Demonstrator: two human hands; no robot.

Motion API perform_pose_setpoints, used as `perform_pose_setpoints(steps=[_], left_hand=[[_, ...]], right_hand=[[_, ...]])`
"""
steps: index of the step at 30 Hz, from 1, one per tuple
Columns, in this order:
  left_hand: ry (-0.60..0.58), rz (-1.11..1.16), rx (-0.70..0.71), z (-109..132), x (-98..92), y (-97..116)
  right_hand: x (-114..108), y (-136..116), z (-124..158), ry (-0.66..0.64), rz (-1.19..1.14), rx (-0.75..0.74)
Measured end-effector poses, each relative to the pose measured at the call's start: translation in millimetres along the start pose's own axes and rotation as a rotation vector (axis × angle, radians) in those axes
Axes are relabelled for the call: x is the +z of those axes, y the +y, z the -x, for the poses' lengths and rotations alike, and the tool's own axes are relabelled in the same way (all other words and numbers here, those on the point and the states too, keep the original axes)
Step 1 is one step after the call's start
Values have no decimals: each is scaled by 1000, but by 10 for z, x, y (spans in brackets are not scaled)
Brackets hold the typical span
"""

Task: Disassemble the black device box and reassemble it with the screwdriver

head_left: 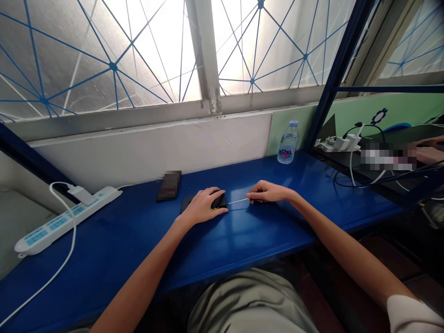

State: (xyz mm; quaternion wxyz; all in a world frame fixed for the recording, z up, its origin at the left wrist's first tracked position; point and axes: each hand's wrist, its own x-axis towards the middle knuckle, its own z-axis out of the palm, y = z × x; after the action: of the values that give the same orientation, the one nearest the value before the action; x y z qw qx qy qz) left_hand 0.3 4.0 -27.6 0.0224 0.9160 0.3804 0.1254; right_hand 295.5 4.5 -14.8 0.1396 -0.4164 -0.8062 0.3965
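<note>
My left hand lies over a flat black case on the blue table. Its fingers reach the far side and its thumb presses along the near edge, where some yellow marking shows; the palm covers much of the case. To the right, my right hand is closed around the end of a thin metal rod that looks like a slim screwdriver. Its handle is mostly hidden in my fingers. The rod points left, its tip close to the case's right edge; whether they touch I cannot tell.
A dark phone-like slab lies near the wall. On the left is a white power strip with a plugged-in charger and trailing white cable. A water bottle stands at the back right. Beyond the blue post, another person's hand shows.
</note>
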Motion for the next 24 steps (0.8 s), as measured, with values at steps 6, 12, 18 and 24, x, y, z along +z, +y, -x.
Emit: perform_pose_setpoints(steps=[6, 12, 18, 24], left_hand=[[-7, -10, -4, -3, -8, 19], [1, -15, 5, -1, -5, 14], [9, -6, 9, 1, 4, -4], [-1, -14, 9, -1, 6, -3]], right_hand=[[1, 25, -7, 55, -54, -41], [5, 63, -11, 40, -117, -13], [-14, 33, 17, -13, -84, -9], [6, 34, -6, 19, -27, -40]])
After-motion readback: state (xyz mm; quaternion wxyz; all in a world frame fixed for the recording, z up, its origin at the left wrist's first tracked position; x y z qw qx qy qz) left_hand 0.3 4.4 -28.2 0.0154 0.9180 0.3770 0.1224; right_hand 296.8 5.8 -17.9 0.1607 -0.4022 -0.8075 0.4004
